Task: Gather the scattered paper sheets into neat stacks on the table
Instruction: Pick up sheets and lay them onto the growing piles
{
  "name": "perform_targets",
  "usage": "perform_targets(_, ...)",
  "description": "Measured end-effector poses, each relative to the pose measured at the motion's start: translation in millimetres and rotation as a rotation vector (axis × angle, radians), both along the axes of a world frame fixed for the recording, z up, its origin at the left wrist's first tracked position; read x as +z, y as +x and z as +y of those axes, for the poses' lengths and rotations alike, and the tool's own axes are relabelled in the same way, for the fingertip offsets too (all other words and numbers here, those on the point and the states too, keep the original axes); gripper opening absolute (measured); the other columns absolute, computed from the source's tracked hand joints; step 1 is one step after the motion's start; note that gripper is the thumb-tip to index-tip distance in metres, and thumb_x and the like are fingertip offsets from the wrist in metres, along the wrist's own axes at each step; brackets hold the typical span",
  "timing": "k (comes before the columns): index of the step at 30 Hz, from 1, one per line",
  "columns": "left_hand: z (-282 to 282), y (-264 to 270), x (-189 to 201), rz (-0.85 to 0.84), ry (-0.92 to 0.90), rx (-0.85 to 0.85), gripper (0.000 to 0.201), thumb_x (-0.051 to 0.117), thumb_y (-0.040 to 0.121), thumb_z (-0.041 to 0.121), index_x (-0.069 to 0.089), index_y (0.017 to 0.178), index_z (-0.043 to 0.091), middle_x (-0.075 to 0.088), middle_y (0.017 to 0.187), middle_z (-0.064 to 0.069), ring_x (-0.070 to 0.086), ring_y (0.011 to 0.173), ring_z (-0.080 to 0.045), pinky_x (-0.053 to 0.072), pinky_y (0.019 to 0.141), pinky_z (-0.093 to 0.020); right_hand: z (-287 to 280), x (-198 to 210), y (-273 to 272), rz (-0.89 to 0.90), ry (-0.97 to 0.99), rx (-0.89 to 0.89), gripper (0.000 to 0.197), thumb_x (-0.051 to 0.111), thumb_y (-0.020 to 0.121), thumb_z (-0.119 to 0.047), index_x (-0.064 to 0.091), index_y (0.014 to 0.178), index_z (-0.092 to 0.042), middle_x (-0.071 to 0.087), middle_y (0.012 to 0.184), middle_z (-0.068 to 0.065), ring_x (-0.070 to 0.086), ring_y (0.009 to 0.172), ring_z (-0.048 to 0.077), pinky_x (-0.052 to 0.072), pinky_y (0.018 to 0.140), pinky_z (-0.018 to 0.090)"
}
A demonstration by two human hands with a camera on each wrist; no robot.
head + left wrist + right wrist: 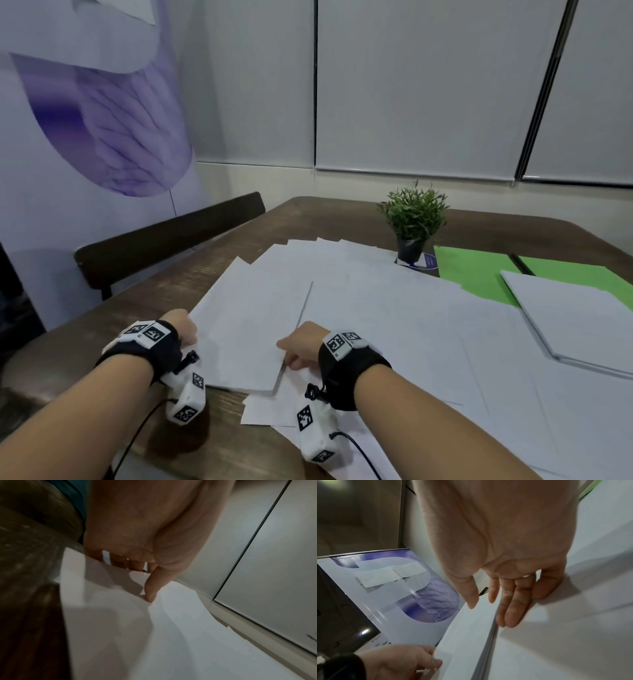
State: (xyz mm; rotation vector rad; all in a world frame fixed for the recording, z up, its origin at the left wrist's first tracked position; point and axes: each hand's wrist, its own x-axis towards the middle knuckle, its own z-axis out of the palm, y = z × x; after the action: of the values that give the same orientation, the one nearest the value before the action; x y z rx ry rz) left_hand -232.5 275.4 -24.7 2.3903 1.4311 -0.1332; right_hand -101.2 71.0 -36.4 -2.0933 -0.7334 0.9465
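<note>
A thick stack of white sheets (250,329) lies at the near left of the wooden table (164,301), between my two hands. My left hand (183,329) grips its left edge: in the left wrist view the thumb (151,588) presses on top of the stack (154,635) and the fingers curl under it. My right hand (301,346) is at the right edge. In the right wrist view its straight fingers (510,608) lie along the side of the stack (467,635), thumb over the top sheet. Loose white sheets (394,325) spread across the middle.
A second neat white stack (575,318) rests on green sheets (479,270) at the right. A small potted plant (412,219) stands at the back. A dark chair (164,240) sits along the table's left side, with a purple banner (102,137) behind it.
</note>
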Motion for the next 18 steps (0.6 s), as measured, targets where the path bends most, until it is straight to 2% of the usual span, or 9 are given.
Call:
perform_targets(1, 6, 1, -1, -0.028, -0.032, 0.048, 0.036, 0.055, 0.092, 0.010, 0.056, 0.125, -0.002, 0.060, 0.122, -0.017, 0.057, 0.117, -0.027, 0.045, 0.063, -0.020, -3, 0, 1, -0.005, -0.007, 0.010, 0.015, 0.055, 0.094, -0.024, 0.058, 0.085, -0.011, 0.061, 0.076, 0.001, 0.057, 0.052, 0.008, 0.037, 0.035, 0.009)
perform_targets(2, 10, 3, -3, -0.052, -0.009, 0.087, 0.038, 0.059, 0.088, 0.010, 0.057, 0.124, -0.001, 0.061, 0.117, -0.017, 0.058, 0.113, -0.028, 0.045, 0.065, -0.021, -6, 1, 2, -0.002, 0.003, 0.005, 0.018, 0.055, 0.094, -0.026, 0.059, 0.092, -0.009, 0.061, 0.078, 0.002, 0.055, 0.054, 0.010, 0.033, 0.033, 0.007)
perform_targets(5, 15, 14, 4, -0.189, -0.025, 0.267, 0.065, 0.064, 0.080, 0.017, 0.039, 0.139, 0.007, 0.040, 0.137, -0.022, 0.044, 0.124, -0.038, 0.043, 0.099, -0.041, -23, 5, 18, -0.032, 0.085, -0.055, 0.018, 0.060, 0.092, -0.030, 0.057, 0.092, -0.012, 0.057, 0.078, 0.005, 0.051, 0.055, 0.013, 0.033, 0.038, 0.010)
perform_targets(7, 1, 27, 15, -0.250, -0.041, 0.238, 0.072, 0.063, 0.082, 0.019, 0.030, 0.144, 0.012, 0.025, 0.146, -0.022, 0.035, 0.130, -0.041, 0.037, 0.105, -0.047, -41, 6, 35, -0.078, 0.131, -0.167, 0.021, 0.066, 0.088, -0.033, 0.056, 0.093, -0.015, 0.057, 0.084, 0.001, 0.058, 0.068, 0.015, 0.043, 0.050, 0.018)
perform_targets(9, -22, 46, 28, -0.353, -0.099, 0.146, 0.070, 0.065, 0.083, 0.020, 0.032, 0.143, 0.009, 0.031, 0.145, -0.021, 0.037, 0.130, -0.038, 0.038, 0.105, -0.044, -64, 5, 56, -0.143, 0.157, -0.289, 0.027, 0.073, 0.082, -0.034, 0.057, 0.092, -0.016, 0.057, 0.085, -0.001, 0.060, 0.077, 0.016, 0.052, 0.066, 0.026)
perform_targets(11, -52, 68, 35, -0.444, -0.214, 0.055, 0.062, 0.066, 0.086, 0.019, 0.039, 0.139, 0.004, 0.043, 0.139, -0.017, 0.044, 0.124, -0.034, 0.042, 0.099, -0.040, -94, 5, 75, -0.208, 0.115, -0.387, 0.035, 0.076, 0.078, -0.037, 0.057, 0.099, -0.016, 0.059, 0.097, 0.001, 0.060, 0.090, 0.018, 0.052, 0.083, 0.030)
perform_targets(15, -122, 107, 29, -0.507, -0.448, -0.052, 0.045, 0.069, 0.086, 0.025, 0.054, 0.122, 0.003, 0.055, 0.118, -0.012, 0.054, 0.105, -0.028, 0.045, 0.076, -0.036, -164, 10, 102, -0.276, -0.106, -0.493, 0.064, 0.076, 0.075, -0.047, 0.053, 0.125, -0.015, 0.055, 0.129, 0.006, 0.053, 0.113, 0.023, 0.041, 0.094, 0.028)
perform_targets(17, -152, 121, 19, -0.445, -0.480, -0.114, 0.049, 0.069, 0.086, 0.030, 0.055, 0.122, 0.001, 0.055, 0.115, -0.012, 0.056, 0.105, -0.029, 0.045, 0.077, -0.034, -197, 10, 111, -0.262, -0.234, -0.503, 0.078, 0.075, 0.073, -0.053, 0.048, 0.133, -0.011, 0.053, 0.135, 0.009, 0.051, 0.122, 0.028, 0.041, 0.100, 0.032)
perform_targets(18, -165, 128, 14, -0.410, -0.478, -0.138, 0.048, 0.068, 0.087, 0.031, 0.055, 0.121, 0.001, 0.056, 0.116, -0.013, 0.057, 0.106, -0.029, 0.046, 0.081, -0.034, -211, 11, 114, -0.251, -0.270, -0.501, 0.078, 0.075, 0.074, -0.053, 0.049, 0.133, -0.009, 0.056, 0.131, 0.010, 0.053, 0.119, 0.029, 0.042, 0.096, 0.032)
